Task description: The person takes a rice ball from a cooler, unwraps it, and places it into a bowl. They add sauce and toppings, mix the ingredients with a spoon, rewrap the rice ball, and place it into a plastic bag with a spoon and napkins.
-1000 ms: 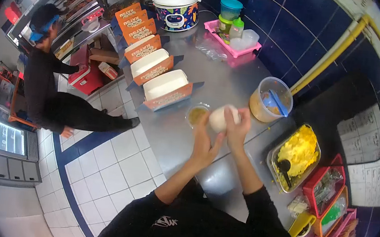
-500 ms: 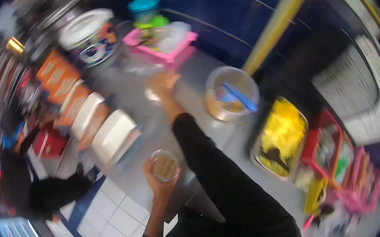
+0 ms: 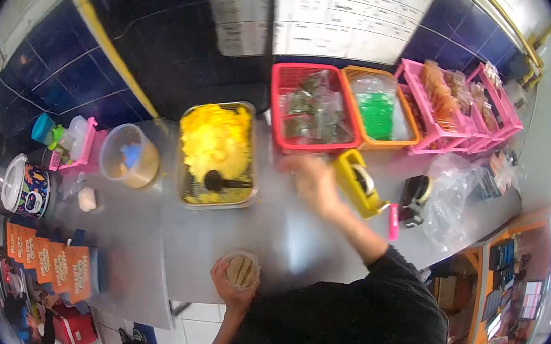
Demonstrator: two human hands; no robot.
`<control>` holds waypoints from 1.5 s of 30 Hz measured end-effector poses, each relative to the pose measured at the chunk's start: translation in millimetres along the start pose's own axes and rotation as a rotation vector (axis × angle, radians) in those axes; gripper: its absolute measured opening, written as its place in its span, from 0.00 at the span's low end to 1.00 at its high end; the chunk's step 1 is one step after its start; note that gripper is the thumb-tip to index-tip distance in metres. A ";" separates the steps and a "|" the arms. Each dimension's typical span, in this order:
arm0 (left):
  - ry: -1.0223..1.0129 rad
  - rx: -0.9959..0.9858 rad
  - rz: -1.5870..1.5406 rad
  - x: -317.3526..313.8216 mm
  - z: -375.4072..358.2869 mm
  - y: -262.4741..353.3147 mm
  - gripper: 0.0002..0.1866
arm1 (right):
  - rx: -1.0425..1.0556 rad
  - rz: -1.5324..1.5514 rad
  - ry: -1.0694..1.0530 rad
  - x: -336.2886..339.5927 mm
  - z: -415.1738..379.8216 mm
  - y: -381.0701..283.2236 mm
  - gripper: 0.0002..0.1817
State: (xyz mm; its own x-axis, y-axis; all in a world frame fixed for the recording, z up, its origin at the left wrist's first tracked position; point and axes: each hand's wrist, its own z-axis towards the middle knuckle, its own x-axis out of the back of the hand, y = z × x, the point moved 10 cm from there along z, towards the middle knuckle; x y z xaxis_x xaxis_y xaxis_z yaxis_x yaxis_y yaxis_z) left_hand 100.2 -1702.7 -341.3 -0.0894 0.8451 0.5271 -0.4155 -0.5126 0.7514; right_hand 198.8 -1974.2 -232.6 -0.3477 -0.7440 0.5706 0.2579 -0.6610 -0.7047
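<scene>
My left hand (image 3: 229, 290) is wrapped round a small clear round tub (image 3: 242, 270), held low over the front of the metal counter. Several pale tan strips lie side by side inside the tub. My right hand (image 3: 316, 187) is stretched forward and smeared by motion, its fingers just in front of the red basket (image 3: 287, 145). Small clear packets (image 3: 319, 112) with dark green contents fill that basket. Close to the right of this hand lies a yellow tape dispenser (image 3: 362, 189).
Left of centre stands a metal tray (image 3: 219, 205) of yellow food with a dark-handled utensil, beside a clear bucket (image 3: 147, 164). An orange basket (image 3: 401, 115), pink racks (image 3: 437, 139), black dispenser (image 3: 415, 200) and plastic bag (image 3: 450, 205) sit right. Orange boxes (image 3: 77, 272) line the left edge.
My view has turned to the right. My right hand has left the counter's left end, by the pink basket, and moved over to the red basket. My left hand still holds the tub.
</scene>
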 end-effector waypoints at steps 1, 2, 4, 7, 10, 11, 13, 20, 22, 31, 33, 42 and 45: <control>-0.023 -0.003 -0.040 -26.9 -5.9 17.4 0.40 | -0.118 0.017 0.154 59.2 -4.3 40.0 0.20; -0.033 -0.013 -0.057 -52.7 -11.0 36.8 0.40 | -0.101 -0.093 0.299 117.2 -5.2 59.0 0.18; -0.048 -0.038 -0.064 -100.7 -22.9 76.6 0.40 | -0.142 -0.205 0.416 202.3 -12.5 127.2 0.15; -0.130 -0.042 -0.083 -161.1 -29.3 125.5 0.43 | -0.105 -0.284 0.474 279.7 3.2 178.5 0.14; -0.276 -0.047 -0.059 -208.6 -38.0 154.2 0.53 | -0.163 -0.361 0.443 286.9 27.5 269.4 0.15; -0.358 -0.059 -0.015 -217.2 -36.8 161.6 0.58 | -0.231 -0.472 0.429 283.6 32.1 293.8 0.15; -0.438 -0.078 -0.032 -221.4 -30.0 173.3 0.67 | -0.369 -0.690 0.400 274.6 42.0 333.6 0.14; -0.303 -0.024 -0.220 -190.9 52.0 187.9 0.68 | -0.303 -0.760 0.494 274.4 61.8 372.2 0.11; -0.280 -0.084 -0.221 -201.9 84.3 196.2 0.65 | -0.284 -0.697 0.592 275.5 63.1 386.6 0.12; -0.575 -0.400 -0.199 -353.8 177.9 284.1 0.22 | -0.423 -0.534 -0.109 248.3 76.2 362.5 0.15; -0.542 -0.441 -0.208 -391.2 188.1 284.9 0.20 | -0.354 -0.185 -0.024 252.9 73.9 359.1 0.14; -0.530 -0.776 0.292 -497.5 196.6 304.3 0.22 | -0.497 -0.044 0.235 271.9 60.2 393.9 0.12; -0.513 -0.753 0.328 -498.5 201.1 301.9 0.23 | -0.557 -0.058 0.125 269.0 60.3 384.8 0.13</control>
State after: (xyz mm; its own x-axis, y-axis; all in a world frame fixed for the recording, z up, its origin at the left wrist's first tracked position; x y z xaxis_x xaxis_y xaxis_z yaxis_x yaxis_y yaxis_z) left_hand 201.3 -2309.3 -297.3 0.0279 0.4164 0.9087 -0.9272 -0.3290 0.1792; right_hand 258.9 -2434.5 -324.8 -0.4595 -0.6688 0.5845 -0.2665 -0.5239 -0.8090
